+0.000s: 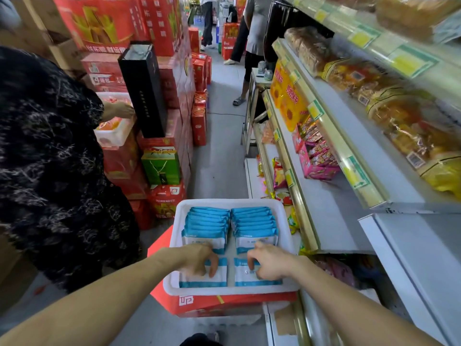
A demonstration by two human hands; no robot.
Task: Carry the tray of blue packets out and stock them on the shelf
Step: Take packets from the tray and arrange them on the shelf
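Note:
A white tray (232, 202) rests on a red carton (224, 304) in the aisle, beside the shelf (331, 203) on the right. Two rows of blue and white packets (254, 223) stand in it, and two more lie flat at its near end. My left hand (199, 258) reaches into the tray with curled fingers on the near left packet (202, 279). Over the near right packet (249, 278) my right hand (267, 263) bends its fingers down onto it. Whether either hand has a firm hold is unclear.
A person in a dark patterned top (50, 171) stands close on the left, handling a white tray. Stacked red gift boxes (162, 96) line the left side. The shelf holds bread and snack bags (399, 121). Two more people (252, 46) stand farther down the aisle.

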